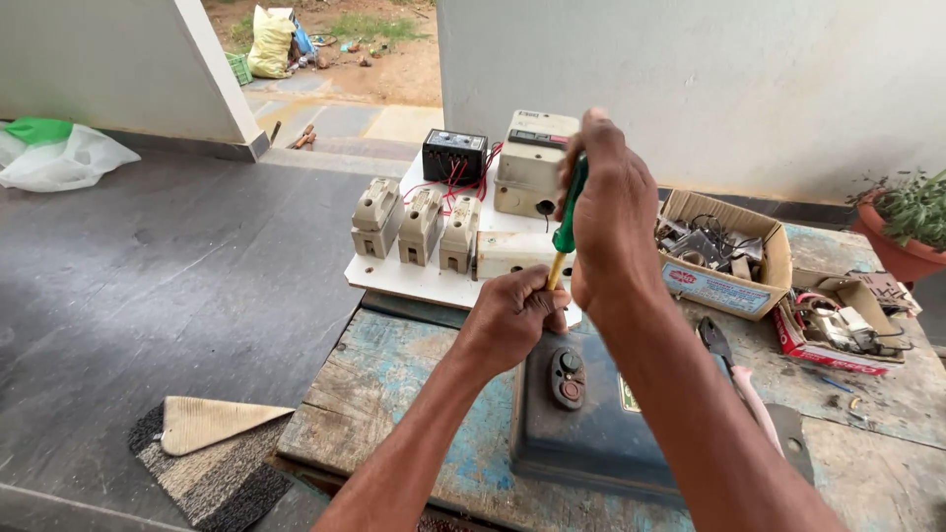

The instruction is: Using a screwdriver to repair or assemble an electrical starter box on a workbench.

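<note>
My right hand (pixel 611 212) is wrapped round the green handle of a screwdriver (pixel 568 219), held upright. Lower down, my left hand (pixel 514 313) pinches the yellow shaft of the same screwdriver near its tip. The tip is hidden behind my left hand, at the top edge of a dark blue metal box (pixel 591 433) with a small oval panel of two buttons (pixel 568 377). The box lies on a worn wooden table (pixel 384 394) with flaking blue paint.
A white board (pixel 394 278) behind the box carries three beige fuse holders (pixel 422 225), a black unit (pixel 453 156) with red wires and beige switch boxes (pixel 532 158). Two cardboard boxes (pixel 729 286) of parts, pink-handled pliers (pixel 734 369), a potted plant (pixel 907 222) sit right. A mat (pixel 207 453) lies left.
</note>
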